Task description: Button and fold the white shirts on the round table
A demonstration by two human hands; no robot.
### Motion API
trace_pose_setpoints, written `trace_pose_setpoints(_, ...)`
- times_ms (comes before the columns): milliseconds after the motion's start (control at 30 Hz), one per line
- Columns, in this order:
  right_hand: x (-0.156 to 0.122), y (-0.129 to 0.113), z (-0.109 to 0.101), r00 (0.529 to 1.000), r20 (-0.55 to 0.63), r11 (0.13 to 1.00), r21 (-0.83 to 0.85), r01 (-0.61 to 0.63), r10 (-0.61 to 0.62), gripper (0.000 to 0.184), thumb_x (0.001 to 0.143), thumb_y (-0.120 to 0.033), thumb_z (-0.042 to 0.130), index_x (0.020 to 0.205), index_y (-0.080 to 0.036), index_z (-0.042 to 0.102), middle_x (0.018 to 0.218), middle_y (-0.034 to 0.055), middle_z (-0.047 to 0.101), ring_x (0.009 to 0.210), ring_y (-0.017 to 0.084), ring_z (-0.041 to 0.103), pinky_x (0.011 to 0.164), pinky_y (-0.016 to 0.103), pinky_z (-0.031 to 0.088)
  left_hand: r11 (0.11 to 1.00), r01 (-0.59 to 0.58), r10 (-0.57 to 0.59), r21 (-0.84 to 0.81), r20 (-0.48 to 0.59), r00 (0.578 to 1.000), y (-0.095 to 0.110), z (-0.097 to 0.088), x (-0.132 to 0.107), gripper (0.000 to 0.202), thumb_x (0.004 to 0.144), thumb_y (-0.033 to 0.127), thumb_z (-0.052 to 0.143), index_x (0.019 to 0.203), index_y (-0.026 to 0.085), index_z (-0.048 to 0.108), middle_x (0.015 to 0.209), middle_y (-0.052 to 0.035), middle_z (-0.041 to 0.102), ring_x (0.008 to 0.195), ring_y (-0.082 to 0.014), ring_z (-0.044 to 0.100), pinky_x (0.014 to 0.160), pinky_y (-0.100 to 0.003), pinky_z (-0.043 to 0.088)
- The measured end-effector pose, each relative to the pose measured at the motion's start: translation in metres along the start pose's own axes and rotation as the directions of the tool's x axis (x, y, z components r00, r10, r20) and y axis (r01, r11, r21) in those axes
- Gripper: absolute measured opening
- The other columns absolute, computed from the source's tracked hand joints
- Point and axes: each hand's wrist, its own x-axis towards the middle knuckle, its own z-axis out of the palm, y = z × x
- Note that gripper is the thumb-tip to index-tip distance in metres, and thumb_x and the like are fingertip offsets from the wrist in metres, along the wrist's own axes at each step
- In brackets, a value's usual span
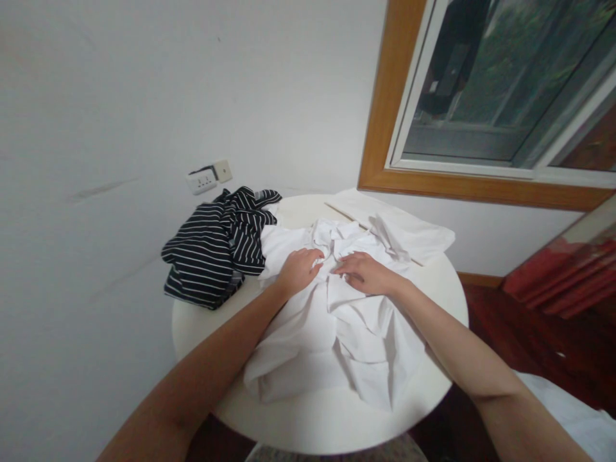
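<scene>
A crumpled white shirt (308,346) is spread over the round white table, its collar end away from me. My left hand (299,269) is closed on the cloth just left of the collar opening, with thumb and fingers bent around the fabric. On the opposite side of the opening, my right hand (363,272) has its fingers curled over the shirt front and pinches the cloth. Folds partly hide the fingertips of both hands. The lower part of the shirt lies in loose wrinkles between my forearms.
Black garments with white stripes (206,250) are heaped at the table's left edge. A folded white cloth (409,224) lies at the back right, partly over the rim. The table (332,423) stands against a wall with a socket (202,181) and a wood-framed window (373,154).
</scene>
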Motion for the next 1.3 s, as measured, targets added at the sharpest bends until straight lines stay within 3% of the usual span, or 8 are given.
trace_pose_setpoints(333,0.001,0.0,-0.004,0.996,0.092,1.0,0.008,0.0,-0.001,0.013,0.083,-0.03,0.063,0.089,-0.023,0.071,0.08,0.0044,0.063,0.085,0.019,0.054,0.082,0.032,0.037,1.0,0.007,-0.007,-0.008,0.013,1.0,0.0,0.0,0.0,0.021,0.09,0.028,0.047,0.108,0.022,0.057,0.105,-0.0043,0.066,0.097,-0.0218,0.058,0.085,-0.036,0.04)
trace_pose_setpoints(600,0.002,-0.005,-0.006,1.0,-0.016,0.999,0.037,-0.01,0.01,0.01,0.085,-0.019,0.053,0.085,-0.02,0.062,0.082,0.0042,0.064,0.088,0.019,0.056,0.091,0.036,0.036,1.0,0.013,-0.013,0.022,0.012,1.0,0.001,-0.003,0.0,0.022,0.09,0.029,0.048,0.108,0.022,0.059,0.103,-0.0061,0.064,0.1,-0.0227,0.055,0.086,-0.037,0.039)
trace_pose_setpoints(733,0.005,-0.013,-0.006,0.984,-0.137,0.987,0.126,-0.098,0.115,0.012,0.089,-0.021,0.046,0.087,-0.02,0.058,0.079,0.004,0.062,0.08,0.019,0.055,0.08,0.032,0.04,0.997,-0.017,0.02,0.072,-0.044,0.999,0.016,-0.015,0.0,0.026,0.086,0.023,0.054,0.111,0.023,0.061,0.113,-0.0105,0.061,0.112,-0.0277,0.048,0.095,-0.045,0.033)
trace_pose_setpoints(800,0.007,-0.018,-0.005,0.957,-0.189,0.961,0.208,-0.181,0.221,0.014,0.091,-0.024,0.042,0.088,-0.02,0.055,0.075,0.0017,0.059,0.073,0.017,0.054,0.071,0.028,0.04,0.999,-0.054,0.054,0.001,-0.055,0.997,0.026,-0.021,0.0,0.027,0.086,0.021,0.054,0.111,0.025,0.062,0.12,-0.0096,0.06,0.119,-0.0275,0.044,0.101,-0.046,0.029)
trace_pose_setpoints(900,0.01,-0.025,-0.001,0.901,-0.257,0.913,0.308,-0.267,0.35,0.013,0.092,-0.026,0.039,0.092,-0.021,0.051,0.072,-0.0009,0.056,0.067,0.015,0.051,0.065,0.026,0.038,0.956,-0.093,0.088,-0.278,-0.033,0.996,0.037,-0.025,0.0,0.026,0.083,0.021,0.056,0.108,0.024,0.063,0.114,-0.0063,0.064,0.113,-0.0238,0.051,0.1,-0.04,0.034)
trace_pose_setpoints(1067,0.012,-0.024,0.005,0.828,-0.363,0.88,0.376,-0.291,0.428,0.013,0.094,-0.029,0.038,0.091,-0.022,0.047,0.078,-0.0003,0.055,0.069,0.015,0.051,0.066,0.026,0.038,0.662,0.082,-0.022,-0.745,0.09,0.996,0.042,-0.026,0.0,0.029,0.089,0.027,0.045,0.109,0.017,0.062,0.099,-0.0052,0.069,0.09,-0.0172,0.063,0.082,-0.027,0.047)
trace_pose_setpoints(1167,0.012,-0.023,0.006,0.799,-0.4,0.875,0.379,-0.301,0.448,0.013,0.095,-0.03,0.036,0.09,-0.022,0.046,0.079,0.0003,0.055,0.07,0.016,0.052,0.067,0.027,0.038,0.573,0.114,-0.02,-0.812,0.125,0.992,0.042,-0.026,0.001,0.029,0.089,0.028,0.044,0.11,0.016,0.061,0.095,-0.0051,0.069,0.087,-0.0162,0.063,0.079,-0.025,0.048)
trace_pose_setpoints(1300,0.013,-0.025,0.007,0.777,-0.451,0.889,0.342,-0.304,0.439,0.015,0.096,-0.031,0.035,0.09,-0.022,0.047,0.082,0.0023,0.055,0.076,0.018,0.053,0.07,0.029,0.039,0.576,0.11,0.004,-0.81,0.137,0.991,0.042,-0.027,0.002,0.029,0.086,0.025,0.048,0.111,0.017,0.06,0.102,-0.0053,0.068,0.093,-0.0171,0.062,0.084,-0.026,0.048)
